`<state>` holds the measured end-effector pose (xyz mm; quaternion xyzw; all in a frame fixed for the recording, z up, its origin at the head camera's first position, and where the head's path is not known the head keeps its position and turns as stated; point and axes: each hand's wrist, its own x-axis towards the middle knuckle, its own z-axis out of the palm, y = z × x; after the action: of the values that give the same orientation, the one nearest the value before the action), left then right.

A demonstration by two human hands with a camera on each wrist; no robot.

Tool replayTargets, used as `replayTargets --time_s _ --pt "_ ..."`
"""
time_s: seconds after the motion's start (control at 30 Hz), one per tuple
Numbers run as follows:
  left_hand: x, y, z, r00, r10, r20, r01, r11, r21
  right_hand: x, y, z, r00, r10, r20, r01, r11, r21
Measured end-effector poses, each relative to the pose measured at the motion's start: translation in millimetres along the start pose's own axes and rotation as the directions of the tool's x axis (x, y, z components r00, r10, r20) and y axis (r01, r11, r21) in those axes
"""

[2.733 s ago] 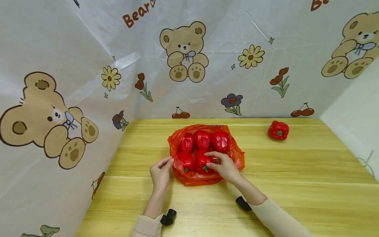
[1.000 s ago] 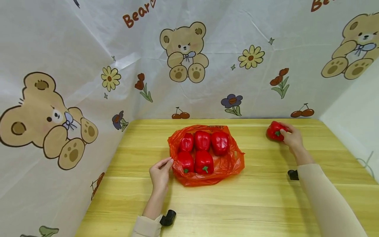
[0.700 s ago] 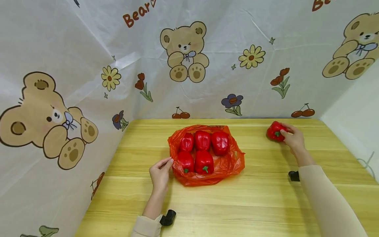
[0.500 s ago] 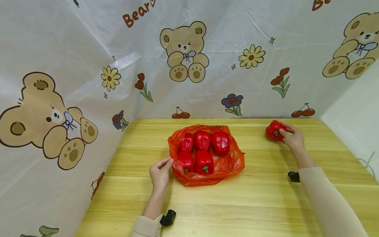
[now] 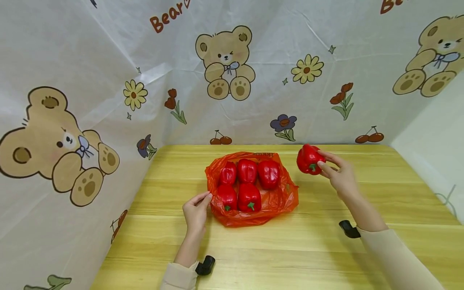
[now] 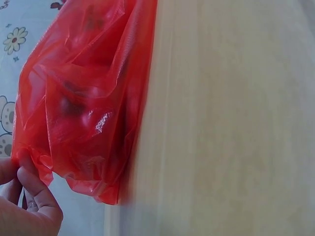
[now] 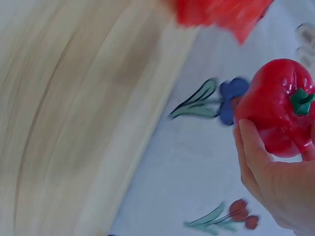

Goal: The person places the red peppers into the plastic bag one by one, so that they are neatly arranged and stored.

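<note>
My right hand (image 5: 340, 175) grips a red bell pepper (image 5: 308, 160) with a green stem, held above the table to the right of the bag. The same bell pepper (image 7: 275, 108) fills the right side of the right wrist view, fingers and thumb around it. At the left rim of an orange-red plastic bag (image 5: 290, 197), my left hand (image 5: 196, 211) pinches the film between thumb and fingers. Several red bell peppers (image 5: 249, 197) sit in the open bag in two rows, with a gap at its front right. In the left wrist view the bag's side (image 6: 83, 113) hides most of its contents.
Everything stands on a light wooden table (image 5: 253, 257). A white sheet (image 5: 145, 40) printed with bears and flowers rises behind and to the left. A black wrist camera mount (image 5: 205, 266) sits by each forearm. A thin cord (image 5: 449, 199) hangs at the right.
My right hand left the peppers in the bag, took hold of the lone bell pepper at the far right, then lifted it and carried it left towards the bag. My left hand has stayed put.
</note>
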<state>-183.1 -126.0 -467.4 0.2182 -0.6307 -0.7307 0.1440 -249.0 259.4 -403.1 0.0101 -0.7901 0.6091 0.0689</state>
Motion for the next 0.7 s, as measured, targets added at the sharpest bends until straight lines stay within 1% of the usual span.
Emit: replayTargets --time_s 0.1,0.17,0.27,0.33,0.43,0.6,0.7 --pt "0.1 -0.1 -0.1 1.0 0.002 0.002 -0.002 1.0 -0.002 -18.5 -12.2 14.2 0.998 -0.024 0.057 0.024 1.0 -0.006" --pt "0.2 0.0 -0.1 1.0 0.002 0.004 -0.002 1.0 0.0 -29.3 -17.9 23.2 0.995 -0.041 0.089 0.044 0.998 -0.035" --pt "0.0 0.4 -0.2 1.0 -0.002 0.005 0.002 1.0 0.0 -41.8 -20.9 35.6 0.988 -0.085 0.13 0.098 0.99 -0.101" --pt "-0.3 0.6 -0.2 1.0 -0.006 0.006 0.006 1.0 -0.002 -48.3 -20.6 43.2 0.982 -0.111 0.151 0.132 0.981 -0.139" --pt "-1.0 1.0 -0.1 1.0 -0.014 0.008 0.014 1.0 -0.004 -56.9 -19.2 52.8 0.976 -0.122 0.18 0.155 0.971 -0.182" --pt "-1.4 2.1 -0.1 1.0 -0.018 0.009 0.018 1.0 -0.008 -67.3 -17.8 66.5 0.967 -0.141 0.211 0.182 0.965 -0.188" --pt "-1.4 2.9 -0.2 1.0 -0.019 0.012 0.02 1.0 -0.007 -69.8 -13.6 73.3 0.964 -0.165 0.208 0.211 0.953 -0.22"
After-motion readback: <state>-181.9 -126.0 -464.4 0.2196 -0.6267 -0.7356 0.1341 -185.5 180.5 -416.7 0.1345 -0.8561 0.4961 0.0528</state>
